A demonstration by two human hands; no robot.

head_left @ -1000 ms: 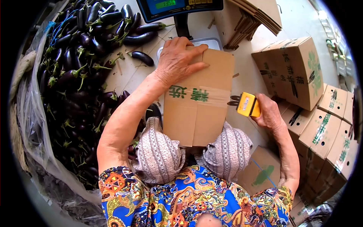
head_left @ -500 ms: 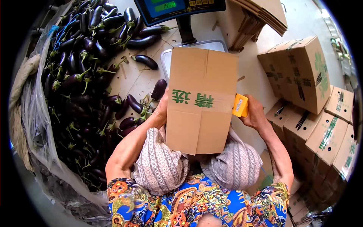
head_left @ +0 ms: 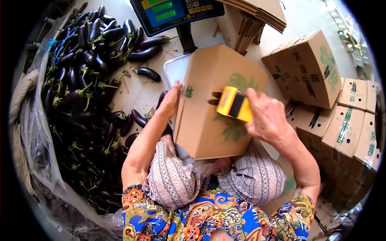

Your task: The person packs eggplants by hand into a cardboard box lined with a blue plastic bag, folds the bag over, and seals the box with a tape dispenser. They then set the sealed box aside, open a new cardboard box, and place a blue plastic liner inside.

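Note:
A cardboard box [head_left: 201, 80] with green print stands tilted between my knees, on the metal tray [head_left: 173, 72] of a scale. Its printed side with a green leaf pattern faces up and to the right. My left hand [head_left: 171, 98] lies along the box's left side, fingers stretched out against it. In my right hand [head_left: 270, 116] is a yellow boxy hand tool [head_left: 233, 103] with a black band across it, closed in my fingers. The tool overlaps the dark oval marks on the printed side in this view; its far end is somewhat blurred.
A large heap of eggplants [head_left: 92, 80] fills the left, edged by clear plastic sheeting [head_left: 40, 132]. The scale's display [head_left: 177, 14] rises at the top. Flattened cardboard [head_left: 257, 16] is stacked beyond. At right, one box [head_left: 303, 68] sits on rows of packed boxes [head_left: 341, 130].
The box has turned, so its leaf-printed side now shows. My right hand has swung in from the box's right edge, bringing the yellow tool over that side. My left hand is now more visible.

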